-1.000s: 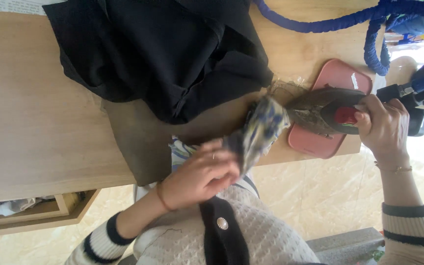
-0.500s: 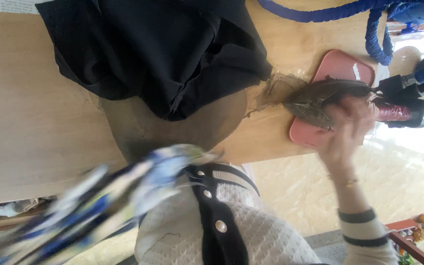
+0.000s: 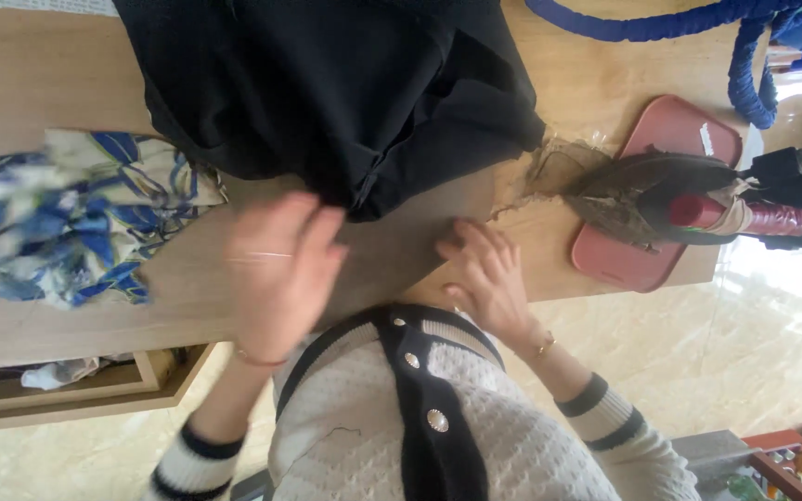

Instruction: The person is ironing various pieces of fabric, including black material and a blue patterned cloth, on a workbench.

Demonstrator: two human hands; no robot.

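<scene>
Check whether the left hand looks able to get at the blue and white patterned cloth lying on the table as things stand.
Probably yes. The left hand is open above the table, and the blue and white cloth lies crumpled just to its side with bare tabletop between them. The black garment sits further back and does not cover it.

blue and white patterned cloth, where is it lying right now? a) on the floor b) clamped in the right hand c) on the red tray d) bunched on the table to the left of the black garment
d: the blue and white patterned cloth lies crumpled on the wooden table, left of the black garment; both the left hand and the right hand are clear of it.
</scene>
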